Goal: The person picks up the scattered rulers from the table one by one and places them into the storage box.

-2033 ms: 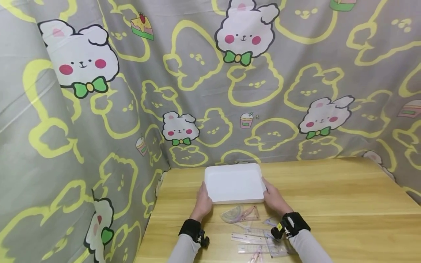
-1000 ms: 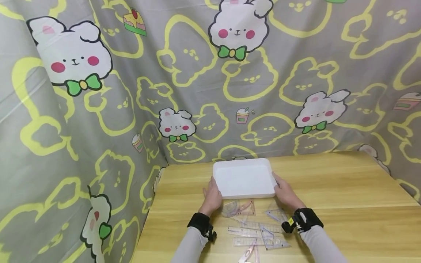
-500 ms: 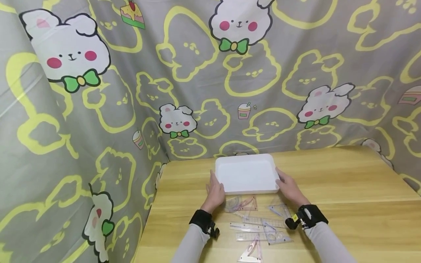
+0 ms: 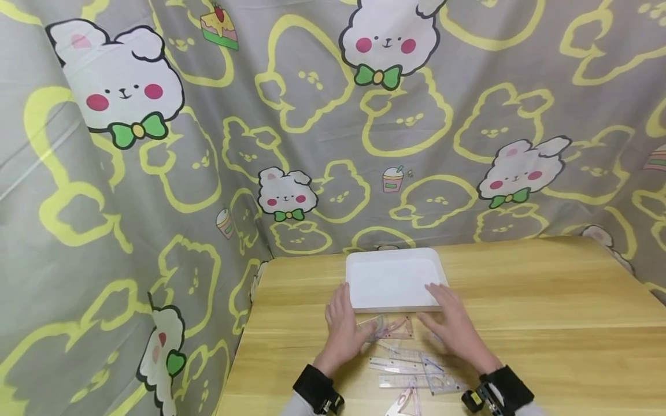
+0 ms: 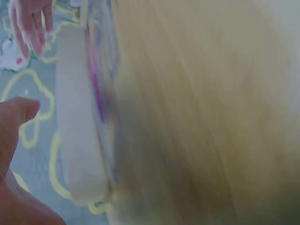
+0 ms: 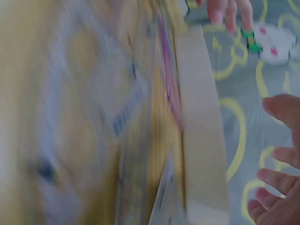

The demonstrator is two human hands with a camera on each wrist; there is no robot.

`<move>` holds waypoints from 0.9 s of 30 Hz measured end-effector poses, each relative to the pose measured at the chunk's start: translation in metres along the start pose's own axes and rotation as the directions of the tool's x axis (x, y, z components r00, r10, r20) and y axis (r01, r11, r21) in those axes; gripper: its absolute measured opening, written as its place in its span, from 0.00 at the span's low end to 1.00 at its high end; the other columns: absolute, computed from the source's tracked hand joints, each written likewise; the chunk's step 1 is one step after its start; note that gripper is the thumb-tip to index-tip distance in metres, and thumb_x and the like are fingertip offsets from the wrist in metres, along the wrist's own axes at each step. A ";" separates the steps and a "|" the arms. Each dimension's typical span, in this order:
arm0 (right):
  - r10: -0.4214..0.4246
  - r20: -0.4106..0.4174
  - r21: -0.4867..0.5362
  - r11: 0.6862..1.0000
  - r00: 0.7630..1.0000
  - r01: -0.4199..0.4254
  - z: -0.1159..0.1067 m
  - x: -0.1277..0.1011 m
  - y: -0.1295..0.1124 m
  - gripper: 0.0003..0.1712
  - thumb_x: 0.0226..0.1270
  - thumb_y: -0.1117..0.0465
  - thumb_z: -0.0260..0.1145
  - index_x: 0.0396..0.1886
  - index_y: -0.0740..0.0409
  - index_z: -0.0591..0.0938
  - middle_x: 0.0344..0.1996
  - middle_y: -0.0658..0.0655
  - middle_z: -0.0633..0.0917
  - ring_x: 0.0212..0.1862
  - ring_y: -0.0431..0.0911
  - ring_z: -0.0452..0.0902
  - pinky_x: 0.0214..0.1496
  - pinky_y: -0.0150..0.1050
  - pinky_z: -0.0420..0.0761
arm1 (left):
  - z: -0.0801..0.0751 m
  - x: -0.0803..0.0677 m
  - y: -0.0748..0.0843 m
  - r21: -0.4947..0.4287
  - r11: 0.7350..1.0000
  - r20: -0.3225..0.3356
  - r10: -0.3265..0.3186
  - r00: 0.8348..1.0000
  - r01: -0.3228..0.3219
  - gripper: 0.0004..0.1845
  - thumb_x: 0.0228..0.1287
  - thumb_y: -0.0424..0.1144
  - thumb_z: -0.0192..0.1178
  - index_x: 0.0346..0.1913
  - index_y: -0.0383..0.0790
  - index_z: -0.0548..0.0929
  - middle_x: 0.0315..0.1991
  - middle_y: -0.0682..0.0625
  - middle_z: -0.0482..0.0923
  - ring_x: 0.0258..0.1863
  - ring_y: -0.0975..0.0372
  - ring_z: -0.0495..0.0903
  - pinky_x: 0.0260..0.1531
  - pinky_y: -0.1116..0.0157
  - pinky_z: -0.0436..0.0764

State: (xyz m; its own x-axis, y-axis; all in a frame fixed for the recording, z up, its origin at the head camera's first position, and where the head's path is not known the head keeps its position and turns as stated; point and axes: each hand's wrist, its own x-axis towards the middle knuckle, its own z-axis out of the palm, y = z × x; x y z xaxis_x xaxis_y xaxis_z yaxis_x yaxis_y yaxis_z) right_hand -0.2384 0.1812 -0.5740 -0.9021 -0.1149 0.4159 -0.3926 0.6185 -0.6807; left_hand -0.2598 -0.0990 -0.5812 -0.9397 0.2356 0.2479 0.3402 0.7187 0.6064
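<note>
A shallow white tray [image 4: 395, 278] lies flat on the wooden table [image 4: 546, 312], near the curtain. My left hand [image 4: 344, 325] is off the tray's left front corner, fingers straight, by a clear protractor [image 4: 376, 329]. My right hand [image 4: 450, 321] hovers flat just in front of the tray's right front corner, above several clear rulers [image 4: 403, 366] and set squares. Neither hand holds anything. Both wrist views are blurred: the left wrist view shows the tray's side [image 5: 77, 140] beside my thumb [image 5: 16, 115], and the right wrist view shows the tray [image 6: 201, 140] and spread fingers [image 6: 281, 164].
A grey curtain with rabbits [image 4: 291, 144] hangs close behind and to the left of the table. The table's left edge [image 4: 244, 335] lies close to my left hand. More bare wood stretches to the right of the tray.
Both hands held the tray's sides and slid it away and a little right; now they have let go and drawn back over the rulers.
</note>
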 end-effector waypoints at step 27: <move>-0.103 0.226 -0.136 0.981 0.969 0.136 0.059 -0.010 -0.039 0.23 0.68 0.65 0.72 0.62 0.66 0.82 0.58 0.63 0.85 0.60 0.58 0.81 0.65 0.57 0.79 | 0.009 -0.019 0.001 0.206 0.975 0.080 -0.095 0.992 0.077 0.43 0.56 0.65 0.74 0.64 0.35 0.78 0.46 0.49 0.68 0.44 0.57 0.63 0.44 0.59 0.61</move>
State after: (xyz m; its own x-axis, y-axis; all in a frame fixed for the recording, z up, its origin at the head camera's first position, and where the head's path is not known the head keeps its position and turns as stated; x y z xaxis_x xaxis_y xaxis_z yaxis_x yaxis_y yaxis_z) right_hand -0.2250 0.1124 -0.5873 -0.8737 -0.3508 0.3370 -0.4840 0.6969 -0.5292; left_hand -0.2423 -0.0967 -0.5926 -0.9676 0.2179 0.1273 0.2521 0.8542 0.4547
